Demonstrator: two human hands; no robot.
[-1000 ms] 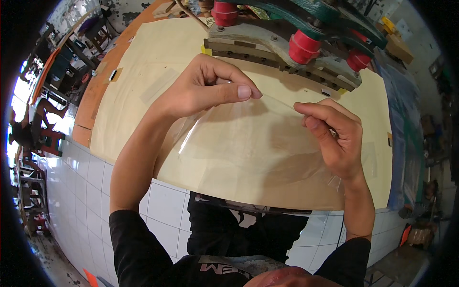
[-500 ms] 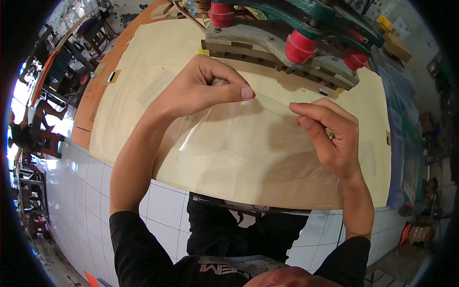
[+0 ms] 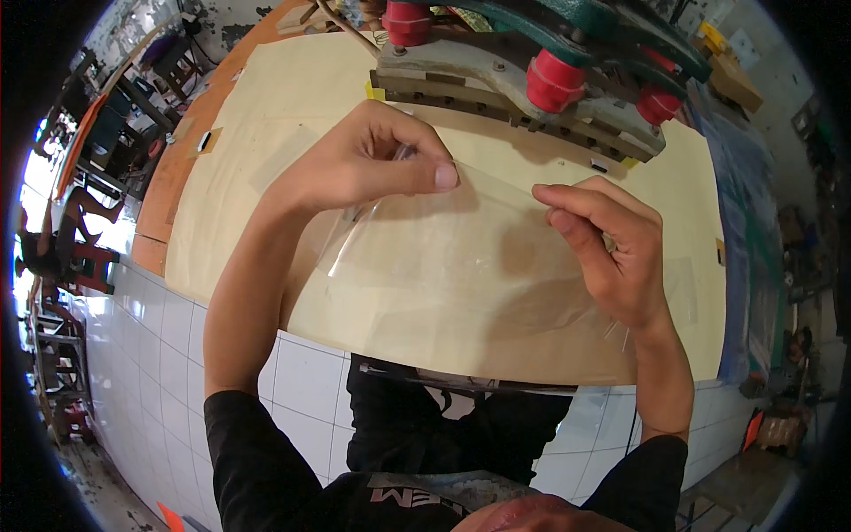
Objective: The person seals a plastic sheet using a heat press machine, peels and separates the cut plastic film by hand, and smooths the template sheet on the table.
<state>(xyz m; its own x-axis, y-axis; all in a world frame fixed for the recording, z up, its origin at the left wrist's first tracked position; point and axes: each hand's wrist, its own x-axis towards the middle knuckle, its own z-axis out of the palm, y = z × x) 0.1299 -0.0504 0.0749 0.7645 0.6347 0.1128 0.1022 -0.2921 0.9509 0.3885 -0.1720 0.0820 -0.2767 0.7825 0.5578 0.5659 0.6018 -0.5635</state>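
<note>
Right hand [image 3: 623,253] and left hand [image 3: 377,164] each pinch the edge of a clear film [image 3: 443,253] between thumb and forefinger; it lies between them, above a cream sheet [image 3: 275,89], with a press [image 3: 461,58] beyond

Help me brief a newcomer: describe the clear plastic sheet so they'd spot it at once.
Start at the green machine, then cross the cream covering toward the person. The clear plastic sheet spans between left hand and right hand: unlike the opaque covering, it's see-through and glossy.
</note>
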